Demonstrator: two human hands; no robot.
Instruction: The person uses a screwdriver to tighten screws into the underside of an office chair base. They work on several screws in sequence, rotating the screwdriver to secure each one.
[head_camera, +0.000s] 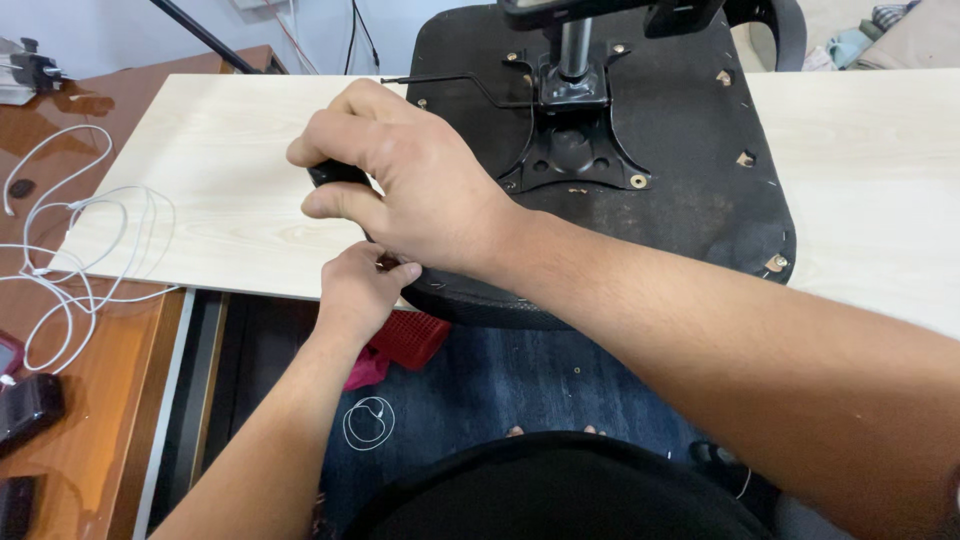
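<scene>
An upturned office chair seat (690, 170) lies on the bench (200, 170), its black underside facing up so the metal mounting plate (575, 150) and its bolts can be reached. The seat sits at the bench's near edge, overhanging it slightly toward the person.

The right hand (410, 185) reaches across to the seat's left rim, fingers curled and clamped on a small black object (335, 172), probably a tool handle or knob; most of it is hidden under the fingers. The left hand (360, 290) comes up from below the near edge, fingertips pinched together at the rim just under the right hand, seemingly steadying something small there; what it pinches cannot be made out.

A red box (410, 338) lies on the floor below the bench edge. White cables (70, 250) loop over the bench's left end onto a brown desk (90, 400).
</scene>
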